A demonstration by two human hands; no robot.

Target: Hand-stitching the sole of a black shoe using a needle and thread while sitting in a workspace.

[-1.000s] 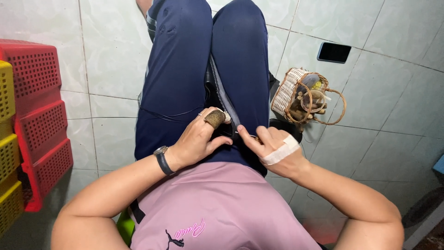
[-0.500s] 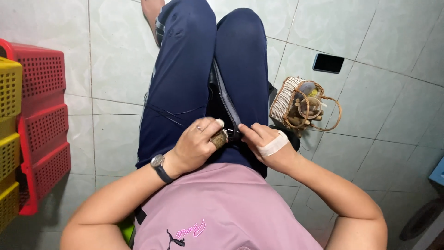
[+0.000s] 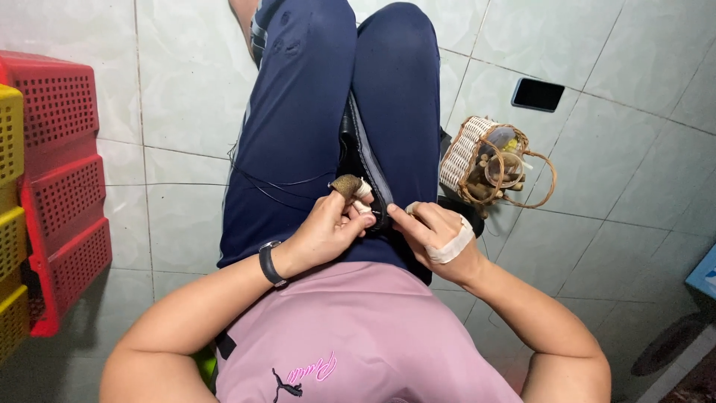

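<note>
I look down at my lap in navy trousers. A dark piece of material (image 3: 349,138) is wedged between my thighs. My left hand (image 3: 324,227), with a wristwatch, a brown cap on one fingertip and tape on others, is pinched shut at the piece's near edge. A thin dark thread (image 3: 261,184) runs from it across my left thigh. My right hand (image 3: 436,235), wrapped in a strip of tape, pinches the same edge from the other side. Whatever small thing sits between the fingertips is hidden.
A small woven basket (image 3: 477,160) full of small items stands on the tiled floor by my right thigh, with a dark phone (image 3: 538,95) beyond it. Stacked red crates (image 3: 63,186) and yellow crates (image 3: 11,134) line the left edge. A blue object (image 3: 705,272) shows at the far right.
My left hand's capped finger dipped to the dark piece and has lifted again, drawing toward the left. My right hand stayed pinched at the edge.
</note>
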